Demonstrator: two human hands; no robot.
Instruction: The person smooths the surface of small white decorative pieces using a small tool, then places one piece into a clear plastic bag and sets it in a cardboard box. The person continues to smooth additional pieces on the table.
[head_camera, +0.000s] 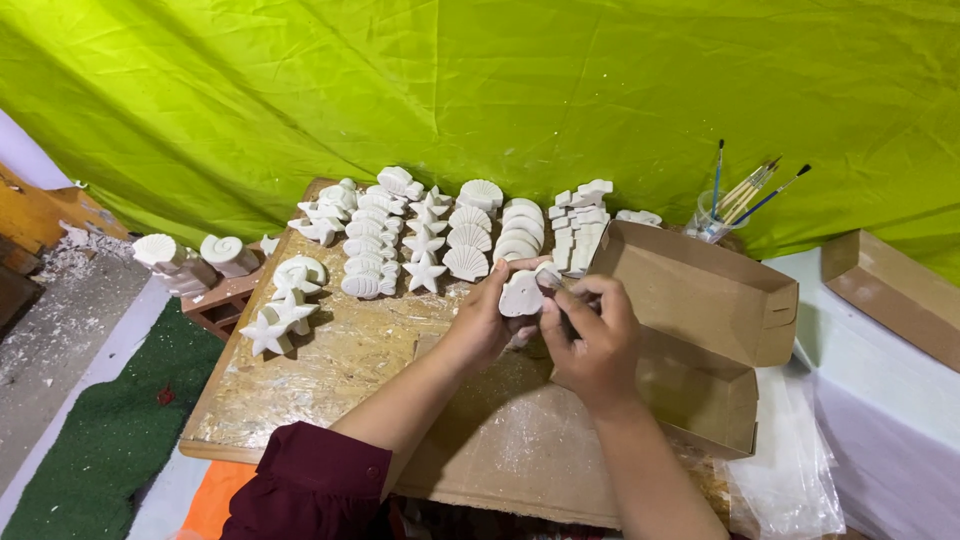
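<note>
The left hand (490, 318) grips one white plaster shell figure (521, 295) above the chipboard table (330, 370); the right hand (592, 340) pinches a thin tool against it. Two open cardboard boxes (700, 300) sit just right; five paintbrushes (750, 190) stand in one cup.

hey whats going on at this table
A person holds a small white plaster piece in the left hand and works at its edge with the right hand, which seems to grip a thin tool, hard to make out. Rows of white shells and starfish lie on the board behind. An open cardboard box sits to the right, and a cup of brushes stands behind it.
</note>
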